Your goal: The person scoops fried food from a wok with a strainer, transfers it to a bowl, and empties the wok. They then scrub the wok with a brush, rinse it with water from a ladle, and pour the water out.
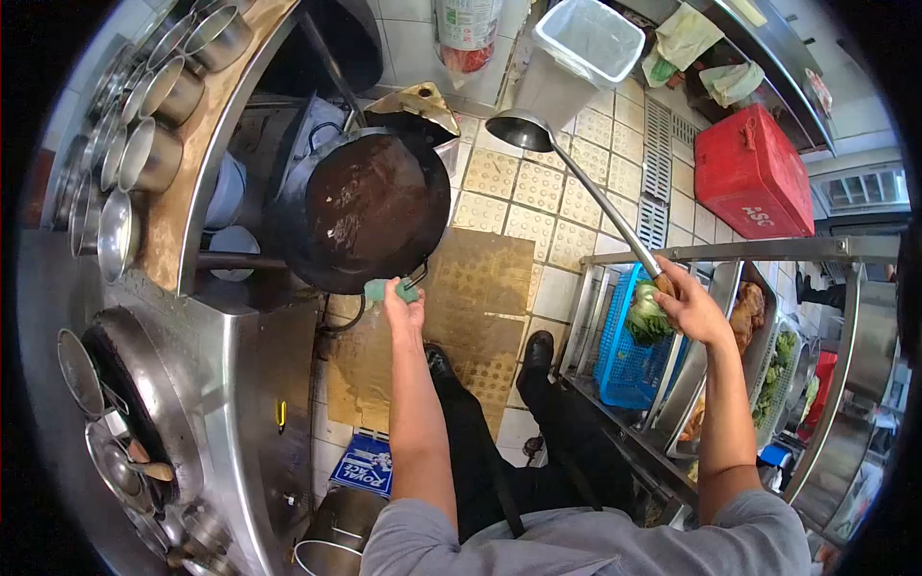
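My left hand (404,309) is closed around a folded green cloth (377,290) at the loop handle of a large wok (365,206). The wok's dark brown inside faces up toward me, with pale shiny patches on its surface. Away to the right, my right hand (693,302) grips the end of a long-handled ladle (600,197). Its round metal bowl (520,131) hangs in the air over the tiled floor, apart from the wok. Whether the wok rests on anything underneath is hidden.
Metal pots (152,154) line the shelf at left, above a steel counter (216,384). A lined white bin (567,82) and a red box (754,173) stand ahead. On the right, a metal rack (730,252) holds a blue basket (624,370) with green vegetables.
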Demonstrator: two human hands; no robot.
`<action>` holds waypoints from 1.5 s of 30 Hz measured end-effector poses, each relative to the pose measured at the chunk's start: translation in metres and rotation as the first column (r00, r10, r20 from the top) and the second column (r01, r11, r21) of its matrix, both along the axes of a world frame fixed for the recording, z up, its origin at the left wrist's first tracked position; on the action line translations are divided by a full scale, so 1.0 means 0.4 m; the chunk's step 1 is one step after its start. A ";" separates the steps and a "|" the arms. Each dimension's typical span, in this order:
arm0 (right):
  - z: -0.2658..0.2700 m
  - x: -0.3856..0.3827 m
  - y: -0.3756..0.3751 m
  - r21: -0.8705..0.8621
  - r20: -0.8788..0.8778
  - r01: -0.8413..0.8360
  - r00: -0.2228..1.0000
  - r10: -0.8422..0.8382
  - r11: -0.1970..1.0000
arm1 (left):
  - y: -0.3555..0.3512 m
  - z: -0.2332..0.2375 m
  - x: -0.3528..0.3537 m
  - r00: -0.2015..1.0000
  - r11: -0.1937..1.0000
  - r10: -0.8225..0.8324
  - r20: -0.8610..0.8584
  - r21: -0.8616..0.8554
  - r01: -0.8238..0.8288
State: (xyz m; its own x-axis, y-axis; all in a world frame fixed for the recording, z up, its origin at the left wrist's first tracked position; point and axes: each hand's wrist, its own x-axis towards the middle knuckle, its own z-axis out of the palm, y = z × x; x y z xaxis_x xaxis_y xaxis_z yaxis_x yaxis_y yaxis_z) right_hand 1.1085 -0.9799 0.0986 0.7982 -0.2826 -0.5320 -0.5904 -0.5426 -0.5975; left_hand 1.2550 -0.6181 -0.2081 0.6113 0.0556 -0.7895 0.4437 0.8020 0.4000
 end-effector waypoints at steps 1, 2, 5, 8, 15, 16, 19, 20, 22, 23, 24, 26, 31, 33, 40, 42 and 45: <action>-0.008 -0.014 -0.009 0.000 0.003 0.006 1.000 -0.006 1.000 | -0.001 0.009 0.002 1.000 1.000 -0.006 0.003 0.000 0.006; -0.022 -0.028 -0.020 0.056 0.017 0.040 0.999 -0.041 0.998 | -0.002 0.017 0.003 1.000 1.000 -0.006 0.000 -0.001 0.006; -0.009 -0.038 -0.021 0.161 0.008 0.113 0.993 -0.116 0.980 | 0.007 0.003 0.009 1.000 1.000 -0.026 0.008 -0.004 0.026; 0.006 -0.043 -0.012 0.210 -0.021 0.164 0.986 -0.163 0.964 | 0.021 -0.003 0.011 0.999 0.999 -0.040 0.019 0.002 0.040; 0.048 -0.070 0.000 0.240 -0.073 0.197 0.980 -0.184 0.951 | 0.024 0.032 0.036 0.998 0.998 -0.057 -0.007 0.031 0.057; 0.051 -0.076 0.000 0.250 -0.084 0.189 0.981 -0.173 0.950 | 0.023 0.042 0.040 0.998 0.998 -0.061 -0.006 0.033 0.061; 0.059 -0.095 0.004 0.209 -0.061 0.173 0.985 -0.164 0.963 | 0.021 0.064 0.052 0.999 0.998 -0.051 -0.021 0.032 0.051; 0.061 -0.101 0.003 0.208 -0.057 0.175 0.984 -0.167 0.962 | 0.019 0.069 0.055 0.997 0.994 -0.072 -0.028 0.078 0.074; 0.061 -0.116 -0.003 0.213 -0.089 0.206 0.977 -0.192 0.955 | 0.017 0.070 0.061 0.995 0.987 -0.097 -0.035 0.122 0.101; 0.058 -0.122 -0.008 0.214 -0.087 0.209 0.977 -0.194 0.954 | 0.020 0.071 0.066 0.994 0.987 -0.102 -0.041 0.125 0.106; 0.054 -0.127 -0.012 0.226 -0.076 0.216 0.976 -0.203 0.950 | 0.028 0.061 0.070 0.993 0.985 -0.106 -0.048 0.129 0.111; 0.056 -0.132 -0.012 0.242 -0.065 0.225 0.974 -0.216 0.944 | 0.044 0.041 0.081 0.993 0.987 -0.111 -0.049 0.110 0.116; 0.087 -0.121 0.011 0.253 -0.058 0.227 0.974 -0.219 0.941 | 0.046 0.051 0.088 0.994 0.991 -0.110 -0.028 0.071 0.112; 0.089 -0.123 0.013 0.253 -0.060 0.223 0.975 -0.215 0.941 | 0.040 0.069 0.091 0.994 0.991 -0.100 -0.039 0.084 0.103; 0.087 -0.138 0.021 0.289 -0.107 0.232 0.972 -0.210 0.929 | 0.031 0.103 0.103 0.995 0.990 -0.097 -0.037 0.097 0.100; 0.084 -0.146 0.024 0.280 -0.107 0.231 0.972 -0.208 0.932 | 0.032 0.101 0.108 0.994 0.989 -0.093 -0.049 0.108 0.098; 0.091 -0.151 0.029 0.284 -0.111 0.233 0.971 -0.210 0.930 | 0.039 0.100 0.115 0.993 0.989 -0.118 -0.021 0.091 0.119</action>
State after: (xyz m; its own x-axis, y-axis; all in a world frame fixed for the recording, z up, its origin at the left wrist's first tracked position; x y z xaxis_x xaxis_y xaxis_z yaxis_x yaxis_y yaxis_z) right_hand 1.0481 -0.9683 0.1348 0.6864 -0.2696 -0.6754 -0.7260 -0.2005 -0.6578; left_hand 1.3010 -0.6026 -0.1680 0.6058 0.0560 -0.7936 0.5401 0.7035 0.4619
